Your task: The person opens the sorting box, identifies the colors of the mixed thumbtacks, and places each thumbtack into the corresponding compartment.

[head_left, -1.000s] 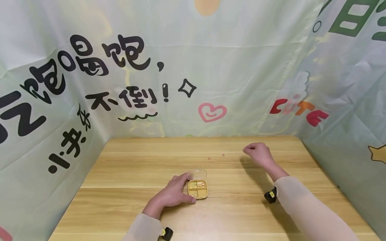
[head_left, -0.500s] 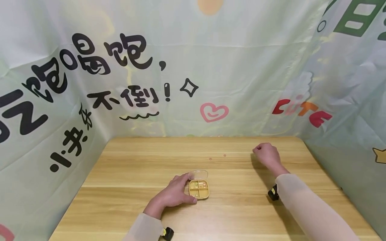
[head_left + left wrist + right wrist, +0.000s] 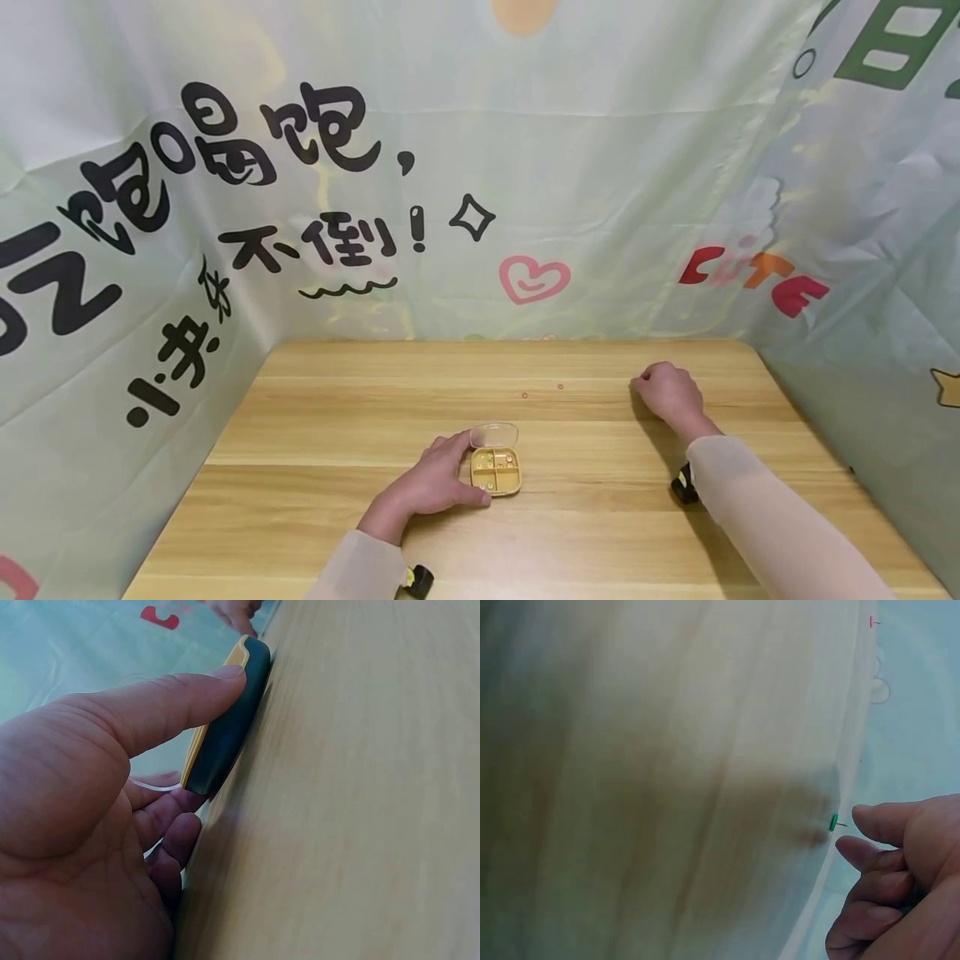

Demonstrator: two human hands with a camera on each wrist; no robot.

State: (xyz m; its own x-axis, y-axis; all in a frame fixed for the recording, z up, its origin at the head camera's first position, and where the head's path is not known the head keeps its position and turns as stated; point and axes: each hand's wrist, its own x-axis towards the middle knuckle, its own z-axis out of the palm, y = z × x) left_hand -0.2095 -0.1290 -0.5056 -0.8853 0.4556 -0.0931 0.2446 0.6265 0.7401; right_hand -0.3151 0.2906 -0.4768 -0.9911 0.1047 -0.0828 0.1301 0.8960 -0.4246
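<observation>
My left hand (image 3: pixel 431 483) holds a small yellow divided case (image 3: pixel 507 481) on the table, thumb along its near edge and fingers at the far side. Its clear lid (image 3: pixel 494 434) is tipped back, and small tacks lie in several compartments. In the left wrist view the case (image 3: pixel 229 724) shows a dark green outside under the thumb. At the right, my right hand (image 3: pixel 670 396) is low over the table. The right wrist view has a green thumbtack (image 3: pixel 834 823), point up, just before my parted thumb and forefinger; the other fingers are curled. The head view hides this tack behind the hand.
Two small reddish tacks (image 3: pixel 560 387) lie on the wooden table (image 3: pixel 337 417), left of my right hand. One red thumbtack (image 3: pixel 872 622) shows near the top of the right wrist view. A printed cloth (image 3: pixel 600 167) walls the table at the back and sides.
My right hand has shifted right and come down closer to the table. My left hand and the case have stayed in place; the view has turned slightly.
</observation>
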